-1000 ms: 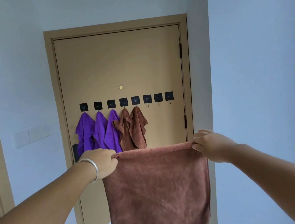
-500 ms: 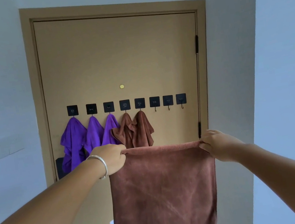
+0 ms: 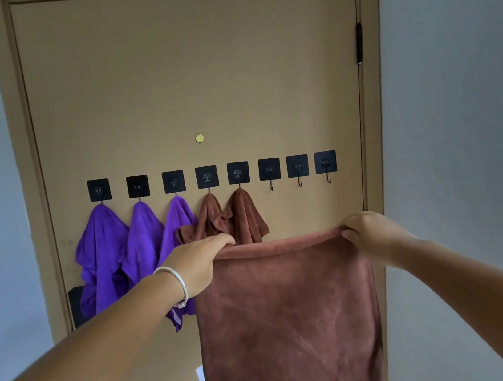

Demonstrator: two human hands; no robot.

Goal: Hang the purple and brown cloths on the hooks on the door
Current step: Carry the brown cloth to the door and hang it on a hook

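Note:
I hold a brown cloth (image 3: 288, 321) stretched flat in front of the tan door (image 3: 188, 70). My left hand (image 3: 199, 262) grips its top left corner and my right hand (image 3: 369, 232) grips its top right corner. A row of black square hooks runs across the door. Three purple cloths (image 3: 103, 250) hang on the left three hooks. Two brown cloths (image 3: 240, 214) hang on the following two hooks. The three rightmost hooks (image 3: 298, 171) are bare, just above the held cloth's top edge.
The door frame (image 3: 384, 107) and a black hinge (image 3: 360, 42) are at the right. White walls flank the door on both sides. A dark door handle plate (image 3: 75, 305) shows behind the purple cloths at the left. A brass peephole (image 3: 200, 138) sits above the hooks.
The view has closed in on the door, which now fills the frame. Both hands still hold the brown cloth spread, now higher and nearer the hooks.

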